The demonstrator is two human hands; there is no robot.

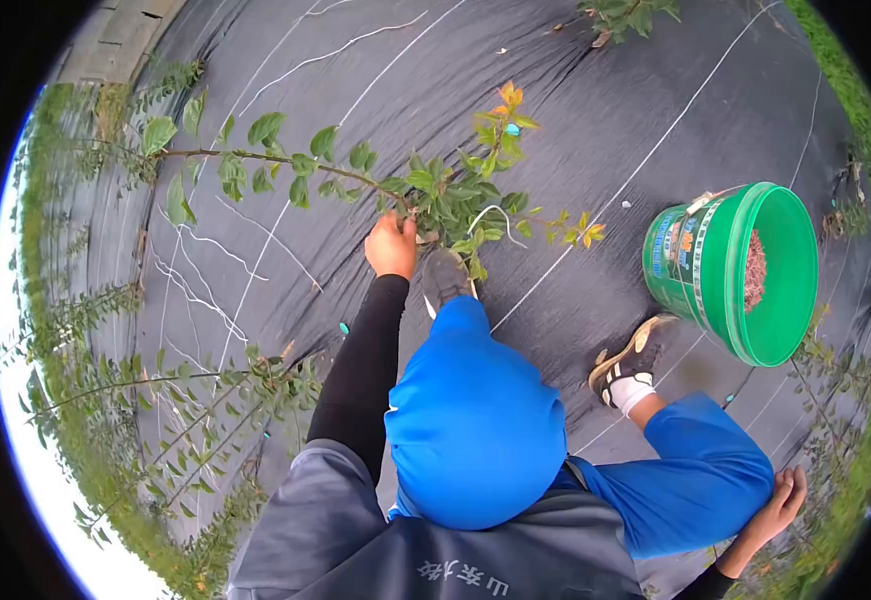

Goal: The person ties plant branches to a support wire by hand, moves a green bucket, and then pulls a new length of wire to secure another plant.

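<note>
My left hand (392,246), in a black sleeve, reaches to the base of a leafy young plant (445,190). Its fingers are closed at the plant's stem (395,193), partly hidden by leaves. The long stem leans out to the left, while shorter shoots with orange-tipped leaves point up and to the right. A curved white strip (496,210) sits among the leaves beside the hand. Over by my bent right knee, my right hand (783,503) rests with its fingers stretched out and nothing visible in it.
A green bucket (671,262) with reddish-brown granular material inside stands tilted at right. Black ground sheet (545,310) with white lines covers the ground. My shoes (627,358) are on it. More plants (235,385) grow at left; loose white strings (210,300) lie nearby. Grass (870,150) borders the right.
</note>
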